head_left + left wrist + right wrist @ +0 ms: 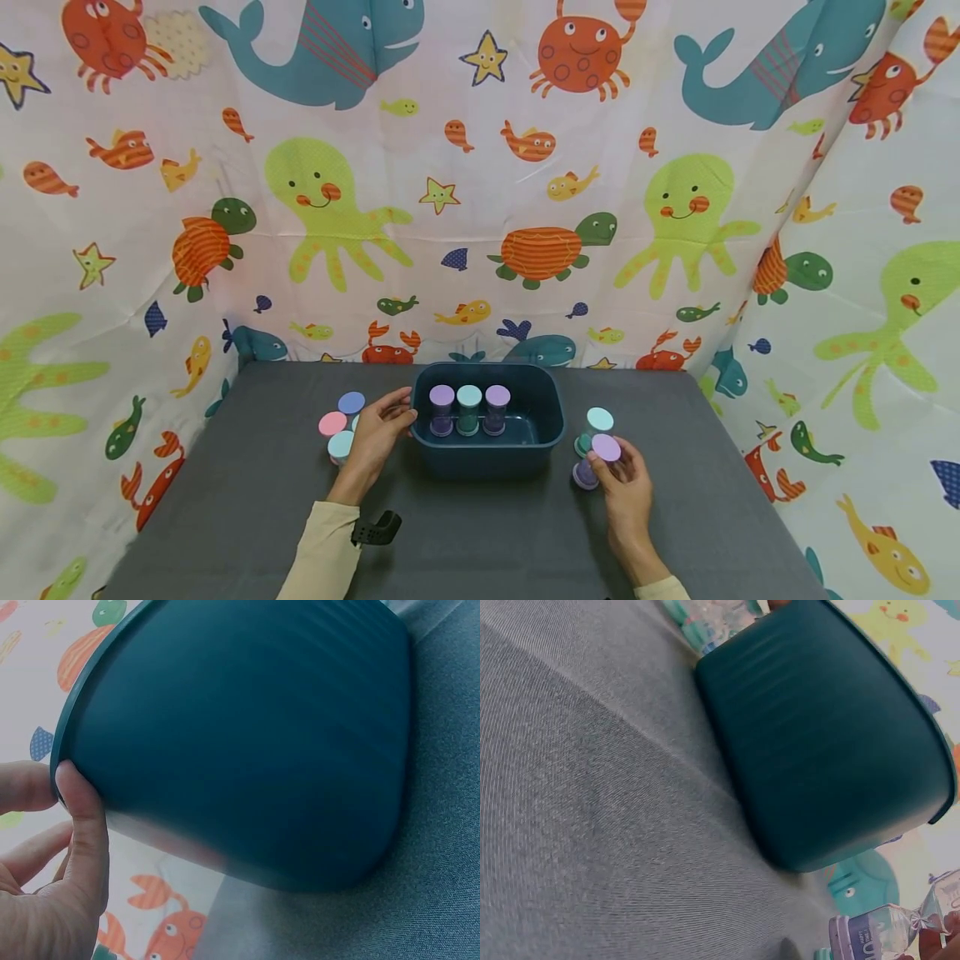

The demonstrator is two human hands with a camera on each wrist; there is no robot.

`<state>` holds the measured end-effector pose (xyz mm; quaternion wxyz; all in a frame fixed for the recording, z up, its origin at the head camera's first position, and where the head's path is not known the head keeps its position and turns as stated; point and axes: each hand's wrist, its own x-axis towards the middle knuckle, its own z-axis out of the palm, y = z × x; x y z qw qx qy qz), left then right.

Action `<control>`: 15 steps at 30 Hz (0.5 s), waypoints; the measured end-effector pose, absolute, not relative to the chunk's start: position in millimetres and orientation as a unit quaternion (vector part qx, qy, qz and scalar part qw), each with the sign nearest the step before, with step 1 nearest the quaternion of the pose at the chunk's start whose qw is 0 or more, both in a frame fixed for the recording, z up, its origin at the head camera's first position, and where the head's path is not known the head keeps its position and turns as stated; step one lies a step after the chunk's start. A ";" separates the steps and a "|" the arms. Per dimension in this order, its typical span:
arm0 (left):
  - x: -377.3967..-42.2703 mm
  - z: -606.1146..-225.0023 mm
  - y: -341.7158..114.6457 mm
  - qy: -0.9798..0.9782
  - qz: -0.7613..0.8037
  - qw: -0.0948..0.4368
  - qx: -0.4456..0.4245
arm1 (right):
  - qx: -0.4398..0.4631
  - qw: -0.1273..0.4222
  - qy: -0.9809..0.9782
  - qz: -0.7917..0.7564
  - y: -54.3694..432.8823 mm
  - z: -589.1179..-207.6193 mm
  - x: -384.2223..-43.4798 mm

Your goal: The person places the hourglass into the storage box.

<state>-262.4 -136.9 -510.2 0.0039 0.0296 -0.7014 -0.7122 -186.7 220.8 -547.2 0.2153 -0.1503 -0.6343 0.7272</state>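
A dark teal plastic bin point(487, 462) stands on the table; my left hand point(378, 433) pinches its left rim, thumb outside, as the left wrist view also shows. Inside the bin three hourglass-shaped sand timers stand in a row: a purple one point(442, 398), a mint one point(469, 398) and another purple one point(497, 398). Right of the bin, my right hand point(626, 492) grips a purple-ended sand timer point(606, 448), clear-waisted with a printed label in the right wrist view. It tilts over the table. Just behind it stands a mint-topped timer point(600, 419).
Left of the bin several more timers cluster, with blue point(352, 403), pink point(333, 423) and light blue point(341, 443) tops; my left hand partly hides them. A grey cloth covers the table point(480, 533). Printed sea-animal curtains point(465, 242) hang behind and at both sides.
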 end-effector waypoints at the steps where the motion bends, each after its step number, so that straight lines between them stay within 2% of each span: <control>1: -262.2 -510.1 -136.8 -0.702 -0.712 0.004 0.030 | -0.151 0.216 -0.634 0.727 220.9 -545.9 -185.7; 15: -261.3 -508.7 -137.2 -0.701 -0.712 -0.001 0.033 | -0.111 0.243 -0.648 0.713 222.7 -513.0 -181.8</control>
